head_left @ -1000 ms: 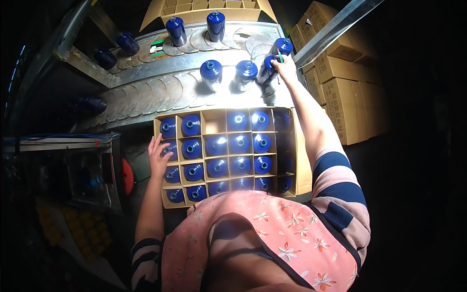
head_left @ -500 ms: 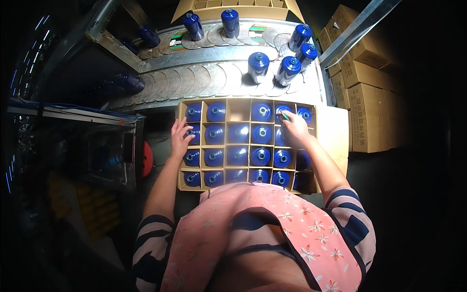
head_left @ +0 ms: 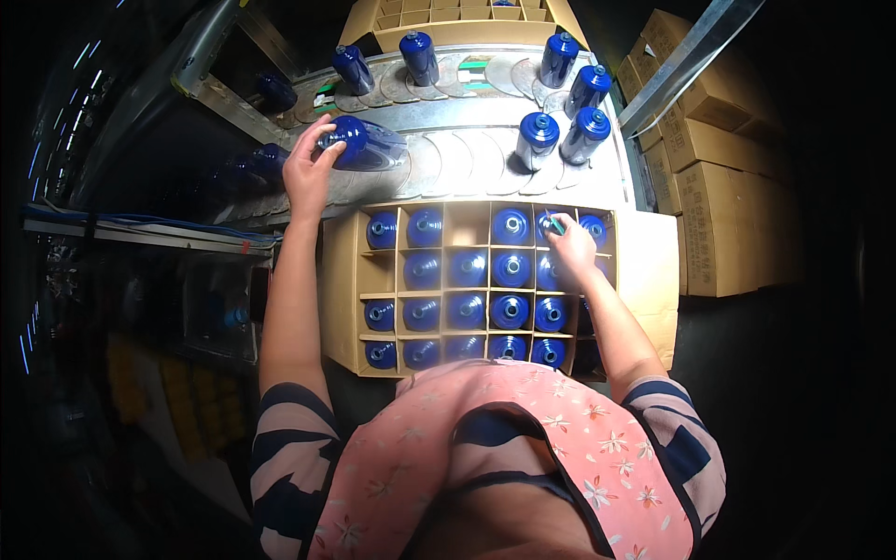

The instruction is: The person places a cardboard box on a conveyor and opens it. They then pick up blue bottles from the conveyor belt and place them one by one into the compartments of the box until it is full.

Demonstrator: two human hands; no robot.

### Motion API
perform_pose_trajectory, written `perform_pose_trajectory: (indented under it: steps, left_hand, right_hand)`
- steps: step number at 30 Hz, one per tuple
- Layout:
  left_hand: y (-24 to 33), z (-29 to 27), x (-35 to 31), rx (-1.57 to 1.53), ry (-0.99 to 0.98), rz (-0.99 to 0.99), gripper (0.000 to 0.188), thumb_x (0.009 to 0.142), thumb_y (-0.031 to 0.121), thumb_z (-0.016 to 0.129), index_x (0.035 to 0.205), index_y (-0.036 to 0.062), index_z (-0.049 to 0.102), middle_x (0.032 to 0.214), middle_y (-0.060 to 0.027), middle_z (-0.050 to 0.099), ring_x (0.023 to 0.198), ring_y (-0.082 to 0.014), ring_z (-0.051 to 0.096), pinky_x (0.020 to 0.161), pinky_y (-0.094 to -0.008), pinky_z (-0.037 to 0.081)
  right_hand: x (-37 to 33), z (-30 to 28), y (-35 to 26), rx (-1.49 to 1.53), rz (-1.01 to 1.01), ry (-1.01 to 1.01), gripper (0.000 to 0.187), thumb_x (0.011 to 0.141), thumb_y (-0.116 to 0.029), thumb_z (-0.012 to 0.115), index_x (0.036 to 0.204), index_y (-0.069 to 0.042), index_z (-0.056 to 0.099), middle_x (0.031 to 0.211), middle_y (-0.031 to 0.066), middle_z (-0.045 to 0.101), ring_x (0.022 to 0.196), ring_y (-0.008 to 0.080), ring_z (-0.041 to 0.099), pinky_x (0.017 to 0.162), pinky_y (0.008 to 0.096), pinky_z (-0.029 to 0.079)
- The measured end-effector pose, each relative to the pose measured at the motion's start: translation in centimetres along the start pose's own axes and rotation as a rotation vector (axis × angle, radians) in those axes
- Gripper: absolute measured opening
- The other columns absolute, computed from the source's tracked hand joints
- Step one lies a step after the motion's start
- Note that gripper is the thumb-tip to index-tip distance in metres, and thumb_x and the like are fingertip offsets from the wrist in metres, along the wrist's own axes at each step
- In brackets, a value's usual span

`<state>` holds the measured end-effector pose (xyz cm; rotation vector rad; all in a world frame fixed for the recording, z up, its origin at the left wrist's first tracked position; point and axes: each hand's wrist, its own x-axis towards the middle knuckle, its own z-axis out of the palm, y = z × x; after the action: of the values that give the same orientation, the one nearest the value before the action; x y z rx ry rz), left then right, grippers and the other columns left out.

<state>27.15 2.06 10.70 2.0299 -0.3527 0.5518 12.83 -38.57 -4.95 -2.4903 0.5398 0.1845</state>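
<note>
Gripping blue bottle (head_left: pixel 371 147): curled left hand (head_left: pixel 309 172)

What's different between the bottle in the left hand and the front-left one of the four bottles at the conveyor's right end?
The held bottle is tipped well over, its neck pointing left; the standing bottle is upright.
The left hand grips the held bottle around its neck end; no hand touches the standing bottle.
Both are glossy blue, with rounded shoulders and narrow necks.
</note>
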Motion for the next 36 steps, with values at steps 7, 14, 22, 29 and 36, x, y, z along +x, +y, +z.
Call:
perform_pose_trajectory:
  steps: [7,14,22,29,36]
  left_hand:
    - [-9.2,14.4,2.8,0.223,-0.225,-0.185,0.033,0.074,0.017,0.076,0.103,0.0055,0.07,0.118,-0.0126,0.066,0.109,-0.0292,0.062,0.095,-0.0335,0.046]
    - [-11.2,8.8,-3.5,0.118,-0.104,-0.091,0.043,0.078,0.013,0.074,0.12,0.0095,0.064,0.132,-0.0103,0.059,0.121,-0.0279,0.053,0.104,-0.0363,0.04]
    - [-12.4,3.7,-19.4,0.358,-0.257,-0.194,0.045,0.087,0.021,0.068,0.13,0.0124,0.057,0.148,-0.0117,0.043,0.129,-0.0331,0.042,0.107,-0.0395,0.035]
    - [-13.2,2.1,-18.9,0.307,-0.276,-0.287,0.049,0.077,0.013,0.075,0.124,0.0141,0.063,0.153,-0.0113,0.035,0.133,-0.0353,0.037,0.108,-0.0423,0.033]
    - [-11.7,-1.8,-22.2,0.437,-0.235,-0.452,0.051,0.069,-0.003,0.074,0.116,0.0147,0.067,0.151,-0.0094,0.038,0.129,-0.0331,0.041,0.106,-0.0403,0.037]
  right_hand:
    - [-0.5,0.8,0.2,0.011,0.015,0.043,0.034,0.081,-0.033,0.072,0.113,-0.024,0.065,0.091,0.011,0.071,0.089,0.0314,0.068,0.076,0.0413,0.054]
    - [-0.2,2.2,-0.4,0.048,-0.012,0.102,0.034,0.078,-0.031,0.072,0.11,-0.024,0.065,0.093,0.009,0.071,0.087,0.0315,0.068,0.075,0.0413,0.054]
    - [0.3,-1.3,-0.1,0.361,0.03,0.26,0.037,0.077,-0.025,0.069,0.11,-0.009,0.068,0.092,0.0152,0.071,0.086,0.0263,0.069,0.079,0.0356,0.052]
    - [2.9,-12.9,-4.9,0.663,-0.309,0.332,0.029,0.079,-0.02,0.074,0.103,-0.006,0.068,0.086,0.0031,0.065,0.074,0.0097,0.058,0.071,0.0265,0.049]
    - [9.4,-10.1,-9.8,0.776,-0.383,0.235,0.026,0.073,-0.023,0.074,0.093,-0.008,0.071,0.077,0.0064,0.066,0.071,0.0146,0.064,0.066,0.0292,0.051]
